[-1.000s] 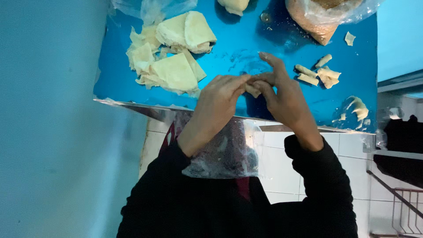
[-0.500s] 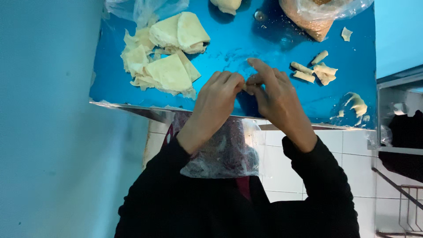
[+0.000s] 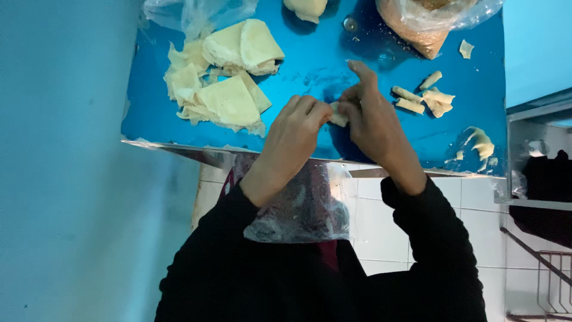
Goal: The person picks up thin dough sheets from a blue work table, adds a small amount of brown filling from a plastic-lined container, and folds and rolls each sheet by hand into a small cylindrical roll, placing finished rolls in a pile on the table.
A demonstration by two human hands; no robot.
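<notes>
On the blue table [image 3: 149, 113], a clear bag of brown filling [image 3: 417, 30] sits at the far edge, pale wrappers [image 3: 223, 95] heap toward the left edge, and near the front edge left hand [image 3: 295, 134] and right hand [image 3: 372, 122] pinch one small dough roll [image 3: 338, 114] between them.

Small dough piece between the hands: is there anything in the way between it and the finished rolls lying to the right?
Nothing visible. The dough piece is pinched by the left hand and right hand; bare blue table runs to the rolls.
</notes>
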